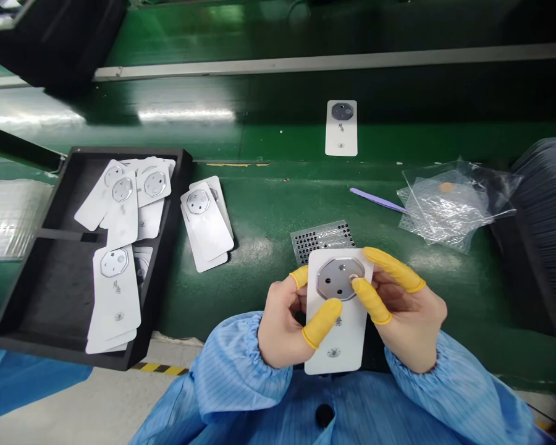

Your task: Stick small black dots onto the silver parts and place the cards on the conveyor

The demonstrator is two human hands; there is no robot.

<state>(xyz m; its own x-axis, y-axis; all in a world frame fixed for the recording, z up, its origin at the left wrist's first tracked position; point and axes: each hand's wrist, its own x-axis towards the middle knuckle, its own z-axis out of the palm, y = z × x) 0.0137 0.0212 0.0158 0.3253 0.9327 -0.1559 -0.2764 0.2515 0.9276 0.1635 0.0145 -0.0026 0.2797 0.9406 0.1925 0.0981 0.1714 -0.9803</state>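
Observation:
A white phone back cover [336, 340] with a silver octagonal camera plate [328, 272] is held upright in front of my body. My left hand [290, 324] grips its left side, thumb on the front just below the plate and fingers behind. My right hand [405, 315] is at the upper right, its thumb against the plate's right edge beside a small round ring and its index finger along the cover's top corner. Yellow finger cots cover the fingertips. Partly hidden behind the cover, a clear sheet with black dots [322, 238] lies on the green bench.
A black tray [32, 296] at left holds several white covers [113, 296]. More covers [208, 222] lie beside it, and another cover [341, 133] lies farther back. Purple tweezers [377, 199] touch crumpled clear plastic film [449, 204]. Dark stacked trays [547, 210] stand at right.

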